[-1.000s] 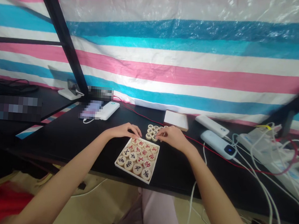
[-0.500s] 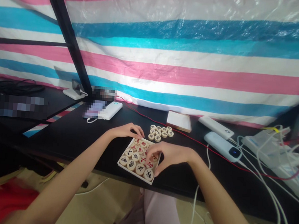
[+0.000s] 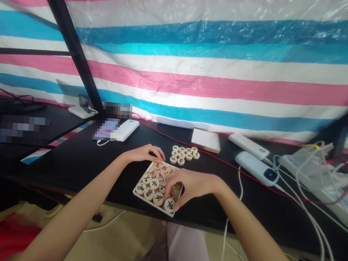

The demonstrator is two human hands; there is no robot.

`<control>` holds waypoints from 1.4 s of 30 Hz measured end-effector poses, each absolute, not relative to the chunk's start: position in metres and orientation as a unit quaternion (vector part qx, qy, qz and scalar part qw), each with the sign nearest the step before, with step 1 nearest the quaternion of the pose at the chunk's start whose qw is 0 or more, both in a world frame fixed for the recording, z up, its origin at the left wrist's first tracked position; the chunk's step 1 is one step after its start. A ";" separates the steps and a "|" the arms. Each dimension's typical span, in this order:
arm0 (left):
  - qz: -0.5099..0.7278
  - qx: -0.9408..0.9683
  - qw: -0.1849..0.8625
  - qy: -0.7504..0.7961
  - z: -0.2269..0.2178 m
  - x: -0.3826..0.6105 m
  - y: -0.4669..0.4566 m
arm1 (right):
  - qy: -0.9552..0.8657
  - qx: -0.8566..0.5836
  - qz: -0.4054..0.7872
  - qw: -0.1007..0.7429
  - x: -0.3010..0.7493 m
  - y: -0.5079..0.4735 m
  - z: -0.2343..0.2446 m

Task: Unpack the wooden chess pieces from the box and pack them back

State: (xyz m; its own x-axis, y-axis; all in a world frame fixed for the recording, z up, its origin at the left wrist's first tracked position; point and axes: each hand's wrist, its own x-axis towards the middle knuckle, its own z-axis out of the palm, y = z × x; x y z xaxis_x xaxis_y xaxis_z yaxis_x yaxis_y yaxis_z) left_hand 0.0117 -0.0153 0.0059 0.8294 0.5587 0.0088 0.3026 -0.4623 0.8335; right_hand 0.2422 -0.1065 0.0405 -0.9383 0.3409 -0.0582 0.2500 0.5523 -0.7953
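Note:
A white square tray (image 3: 138,195) lies at the front edge of the black table (image 3: 84,159), filled with round wooden chess pieces (image 3: 153,183) marked in red and black. My left hand (image 3: 143,153) rests curled on the tray's far left corner, fingertips touching its rim. My right hand (image 3: 189,185) hovers over the tray's right side, fingers bent and pinched down among the pieces; what they hold is hidden. Several loose pieces (image 3: 184,154) lie in a small cluster just beyond the tray.
A flat white lid or box (image 3: 205,140) sits behind the loose pieces. Power banks (image 3: 257,168) (image 3: 124,129), a power strip (image 3: 309,167) and tangled white and red cables fill the right side. A striped tarpaulin hangs behind, crossed by a black pole (image 3: 69,42).
My right hand has moved from the loose cluster behind the tray down onto the tray's right side. My left hand has stayed at the tray's far corner.

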 end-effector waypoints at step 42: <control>0.150 0.838 0.459 0.255 -0.002 0.010 -0.011 | -0.875 -0.332 0.247 0.249 0.245 -0.093 0.029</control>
State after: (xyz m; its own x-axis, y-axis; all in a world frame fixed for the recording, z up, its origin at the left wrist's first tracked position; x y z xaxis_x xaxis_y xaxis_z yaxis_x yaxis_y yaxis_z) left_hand 0.0101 -0.0109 -0.0015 0.8249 0.5649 0.0183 0.2887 -0.4490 0.8456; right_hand 0.2446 -0.0927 0.0289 -0.6546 0.7053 0.2720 0.4585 0.6565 -0.5990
